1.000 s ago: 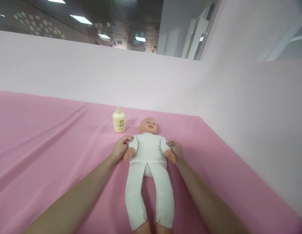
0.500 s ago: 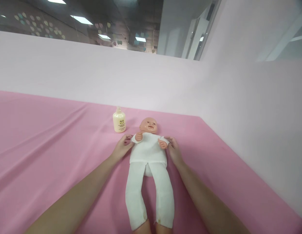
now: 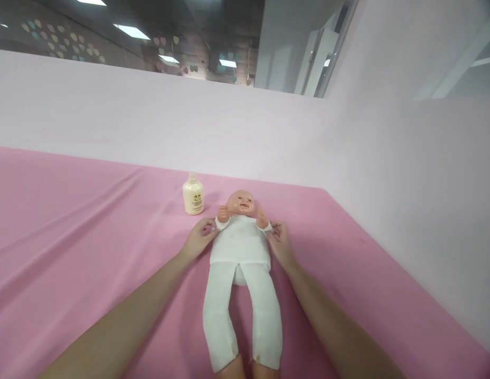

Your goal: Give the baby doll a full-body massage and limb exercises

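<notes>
A baby doll (image 3: 241, 242) lies on its back in a white top and white trousers, head away from me and bare feet cut off by the lower frame edge. My left hand (image 3: 199, 237) is at the sleeve on the doll's left-hand side in view, fingers curled and closed around the arm. On the other side, my right hand (image 3: 280, 242) pinches the opposite sleeve. Both doll forearms point up beside its chin, the small plastic hands showing above the cuffs. Some of my fingertips are hidden behind the sleeves.
A bottle of pale yellow liquid (image 3: 193, 197) stands upright, left of the doll's head. Pink cloth (image 3: 90, 237) with folds on its left covers the surface. A white wall (image 3: 150, 121) rises behind, with a window above, and another wall (image 3: 419, 184) borders the right side.
The doll's forearms have swung up toward its head, away from its chest, with my fingers at the sleeves. My right hand has shifted slightly inward. Bottle and doll's body stay put.
</notes>
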Motion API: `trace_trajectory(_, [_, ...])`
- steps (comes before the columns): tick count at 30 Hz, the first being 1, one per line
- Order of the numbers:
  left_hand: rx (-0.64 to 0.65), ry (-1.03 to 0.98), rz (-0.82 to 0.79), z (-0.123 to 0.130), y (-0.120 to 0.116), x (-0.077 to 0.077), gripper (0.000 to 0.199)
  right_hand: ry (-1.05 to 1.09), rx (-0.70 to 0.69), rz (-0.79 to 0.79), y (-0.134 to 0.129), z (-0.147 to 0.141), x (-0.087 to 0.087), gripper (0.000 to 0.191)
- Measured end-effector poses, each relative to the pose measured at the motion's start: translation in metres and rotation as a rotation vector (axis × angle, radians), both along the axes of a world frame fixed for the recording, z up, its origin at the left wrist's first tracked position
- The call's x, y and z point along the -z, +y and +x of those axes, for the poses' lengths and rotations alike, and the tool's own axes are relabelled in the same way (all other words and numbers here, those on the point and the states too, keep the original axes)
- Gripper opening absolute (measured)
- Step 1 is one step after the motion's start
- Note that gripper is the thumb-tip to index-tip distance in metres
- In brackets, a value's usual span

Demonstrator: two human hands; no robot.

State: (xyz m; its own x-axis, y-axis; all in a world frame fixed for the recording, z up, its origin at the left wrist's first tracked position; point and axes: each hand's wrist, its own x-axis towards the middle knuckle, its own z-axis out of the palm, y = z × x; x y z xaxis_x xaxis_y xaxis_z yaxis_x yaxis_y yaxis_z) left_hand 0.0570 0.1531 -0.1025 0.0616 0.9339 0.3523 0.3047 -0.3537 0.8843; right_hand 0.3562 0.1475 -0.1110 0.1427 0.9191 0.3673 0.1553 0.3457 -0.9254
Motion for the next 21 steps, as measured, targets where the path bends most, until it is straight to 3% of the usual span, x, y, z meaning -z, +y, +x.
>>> trace_trajectory(7, [0.028, -0.022, -0.056, -0.002, 0.004, 0.005, 0.032, -0.076, 0.098, 0.035, -0.001, 0.002, -0.003, 0.031])
trace_trajectory(15, [0.048, -0.061, -0.117, -0.003, 0.006, 0.009, 0.06, -0.188, 0.138, 0.155, 0.001, 0.006, -0.002, 0.015])
trace_trajectory(21, [0.054, -0.074, -0.159, -0.006, 0.013, 0.018, 0.071, -0.258, 0.05, 0.105, -0.001, 0.004, -0.003, 0.027])
